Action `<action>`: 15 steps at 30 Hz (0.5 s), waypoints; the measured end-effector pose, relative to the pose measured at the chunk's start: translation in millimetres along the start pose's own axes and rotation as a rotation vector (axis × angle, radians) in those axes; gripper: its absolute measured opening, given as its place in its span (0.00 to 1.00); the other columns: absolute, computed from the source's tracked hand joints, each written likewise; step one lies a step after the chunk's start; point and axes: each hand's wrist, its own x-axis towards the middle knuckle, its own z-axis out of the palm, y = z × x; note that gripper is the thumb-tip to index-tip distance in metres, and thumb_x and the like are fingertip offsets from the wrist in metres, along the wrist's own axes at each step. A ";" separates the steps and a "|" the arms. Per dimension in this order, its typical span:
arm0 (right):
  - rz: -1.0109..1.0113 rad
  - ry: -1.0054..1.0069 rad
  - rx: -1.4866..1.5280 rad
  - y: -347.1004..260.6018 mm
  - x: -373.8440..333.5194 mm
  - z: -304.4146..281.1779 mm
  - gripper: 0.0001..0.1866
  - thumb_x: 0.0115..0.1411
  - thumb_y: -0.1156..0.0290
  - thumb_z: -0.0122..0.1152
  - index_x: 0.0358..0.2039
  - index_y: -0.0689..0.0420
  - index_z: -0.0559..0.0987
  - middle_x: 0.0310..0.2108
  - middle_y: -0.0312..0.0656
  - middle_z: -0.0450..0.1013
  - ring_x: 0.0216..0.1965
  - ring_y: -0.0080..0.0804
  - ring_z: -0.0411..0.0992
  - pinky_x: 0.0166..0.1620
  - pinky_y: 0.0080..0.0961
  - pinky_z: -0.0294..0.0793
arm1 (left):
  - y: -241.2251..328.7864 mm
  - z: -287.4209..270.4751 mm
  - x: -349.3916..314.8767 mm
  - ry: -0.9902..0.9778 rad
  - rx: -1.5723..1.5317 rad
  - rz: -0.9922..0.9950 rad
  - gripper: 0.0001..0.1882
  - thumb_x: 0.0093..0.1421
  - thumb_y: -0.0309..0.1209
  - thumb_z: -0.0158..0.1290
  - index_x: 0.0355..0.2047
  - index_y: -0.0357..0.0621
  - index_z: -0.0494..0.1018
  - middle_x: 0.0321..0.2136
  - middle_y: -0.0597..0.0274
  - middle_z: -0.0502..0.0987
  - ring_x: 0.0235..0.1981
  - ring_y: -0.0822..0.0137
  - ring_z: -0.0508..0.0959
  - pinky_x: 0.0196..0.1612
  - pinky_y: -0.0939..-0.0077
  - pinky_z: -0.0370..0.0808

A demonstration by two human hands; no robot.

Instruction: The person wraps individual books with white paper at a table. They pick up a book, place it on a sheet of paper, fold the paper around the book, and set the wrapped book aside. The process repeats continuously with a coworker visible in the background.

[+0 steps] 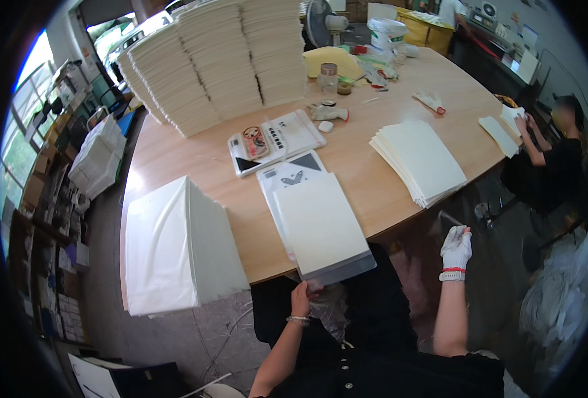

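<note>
A cream rectangular sheet or pad (322,222) lies at the table's near edge, on top of a printed white package (270,189). Clear plastic film (340,270) sticks out past its near end and over my lap. My bare left hand (300,298) is closed at the near left corner of this film, its fingertips partly hidden. Out to the right, beyond the table edge, my white-gloved right hand (456,247) is raised with its fingers pinched together. A thin, blurred greyish piece (448,217) shows just above those fingers; its kind is unclear.
Tall stacks of cream sheets (221,60) stand at the far left. A white-covered stack (158,249) is nearer. Fanned cream sheets (421,162) lie to the right. Packages (294,136), a jar (328,78) and gloves (430,103) lie beyond. A co-worker (559,146) sits at right.
</note>
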 end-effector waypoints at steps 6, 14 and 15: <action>-0.410 0.491 2.228 -13.6 -13.7 -44.4 0.10 0.47 0.67 0.50 0.28 0.53 0.77 0.28 0.47 0.73 0.31 0.47 0.71 0.32 0.35 0.71 | 14.2 -15.3 -9.9 0.337 1.067 0.819 0.18 0.49 0.22 0.47 0.43 0.38 0.64 0.39 0.50 0.65 0.38 0.57 0.68 0.41 0.66 0.66; 0.086 1.828 2.379 78.8 4.4 -77.6 0.06 0.44 0.68 0.55 0.25 0.52 0.73 0.26 0.36 0.70 0.28 0.34 0.71 0.29 0.27 0.70 | 70.9 -0.6 2.4 -0.166 1.425 1.171 0.12 0.41 0.26 0.57 0.29 0.44 0.71 0.30 0.61 0.70 0.32 0.61 0.70 0.34 0.68 0.69; -0.101 1.904 2.413 79.6 11.7 -73.5 0.06 0.43 0.68 0.55 0.24 0.52 0.73 0.25 0.36 0.70 0.28 0.33 0.71 0.29 0.27 0.71 | 74.0 -1.0 -0.7 -0.175 1.414 1.149 0.10 0.42 0.26 0.56 0.27 0.44 0.71 0.28 0.63 0.70 0.30 0.62 0.71 0.32 0.69 0.70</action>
